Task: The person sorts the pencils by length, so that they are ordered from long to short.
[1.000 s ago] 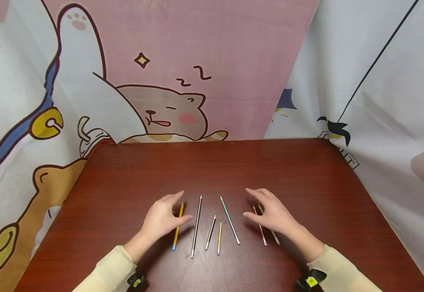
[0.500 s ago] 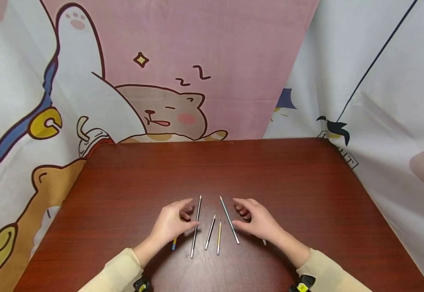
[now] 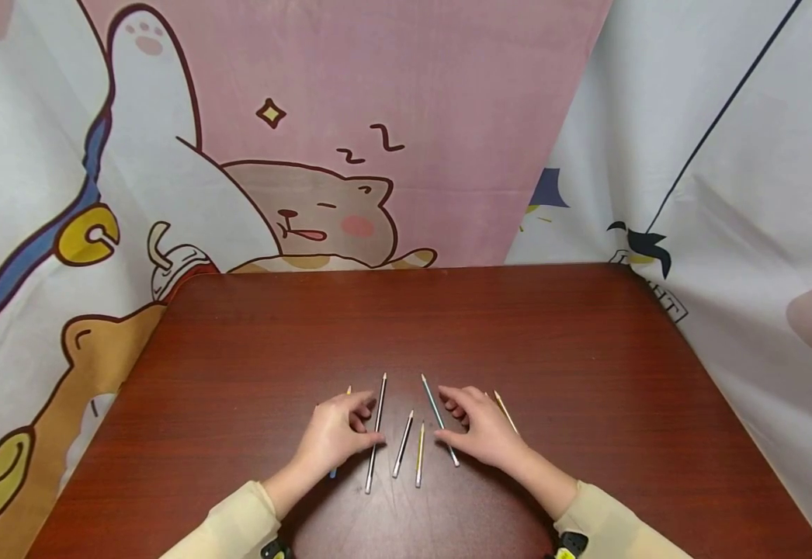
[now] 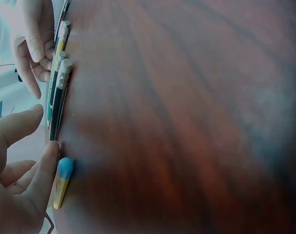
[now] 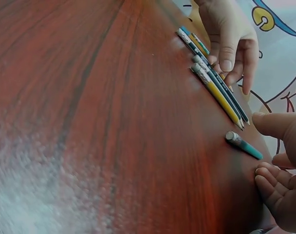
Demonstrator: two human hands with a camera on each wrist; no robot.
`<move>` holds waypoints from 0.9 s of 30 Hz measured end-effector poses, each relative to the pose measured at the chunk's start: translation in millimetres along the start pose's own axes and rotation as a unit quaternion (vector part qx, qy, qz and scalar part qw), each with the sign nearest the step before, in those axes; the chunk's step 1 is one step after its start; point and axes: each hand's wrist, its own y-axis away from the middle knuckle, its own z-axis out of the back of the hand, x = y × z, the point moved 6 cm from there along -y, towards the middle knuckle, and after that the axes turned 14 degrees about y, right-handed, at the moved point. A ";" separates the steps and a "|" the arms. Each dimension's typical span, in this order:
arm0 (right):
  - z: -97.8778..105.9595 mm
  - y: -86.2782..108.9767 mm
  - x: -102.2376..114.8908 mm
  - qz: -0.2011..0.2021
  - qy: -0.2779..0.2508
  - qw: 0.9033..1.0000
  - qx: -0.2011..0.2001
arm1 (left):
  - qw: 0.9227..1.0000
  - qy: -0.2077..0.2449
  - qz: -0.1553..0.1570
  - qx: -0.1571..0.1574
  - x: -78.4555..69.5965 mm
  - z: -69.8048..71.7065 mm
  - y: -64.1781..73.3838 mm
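Note:
Several pencils lie on the brown table [image 3: 406, 326]. My left hand [image 3: 332, 435] hovers by the long dark pencil [image 3: 369, 470], thumb and fingers apart. Mostly hidden beneath that hand is a yellow pencil with a blue end [image 4: 65, 170]. Facing it, my right hand [image 3: 486, 431] is at the teal pencil [image 3: 432, 397], which runs between its parted thumb and fingers. A short dark pencil [image 3: 403, 444] and a short yellow pencil [image 3: 420, 458] lie between the hands. Behind the right hand, a yellowish pencil [image 3: 507, 411] partly shows.
A printed cloth [image 3: 448, 116] with cartoon animals hangs behind the table, and white cloth [image 3: 741, 194] hangs to the right. Both sleeves are pale yellow, with black devices [image 3: 572, 542] at the wrists.
Both hands have moved inward from the outer pencils toward the middle, with their fingers more bent. The pencils have stayed in place.

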 end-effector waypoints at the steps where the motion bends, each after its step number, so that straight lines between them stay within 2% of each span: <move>1: -0.2 0.1 0.2 -0.001 0.003 1.000 -0.001 | 1.000 -0.006 0.000 0.000 0.6 -0.9 -0.1; 11: -2.5 1.8 0.8 0.015 0.004 0.999 -0.028 | 1.000 -0.007 -0.011 0.001 0.2 -6.2 -1.8; 16: -3.9 2.6 1.1 0.013 0.030 0.999 -0.026 | 1.000 -0.026 -0.018 0.001 -0.1 -7.6 -2.2; 27: -8.3 2.4 2.8 0.007 0.079 0.996 -0.042 | 0.999 -0.032 -0.029 -0.002 1.9 -8.9 -3.3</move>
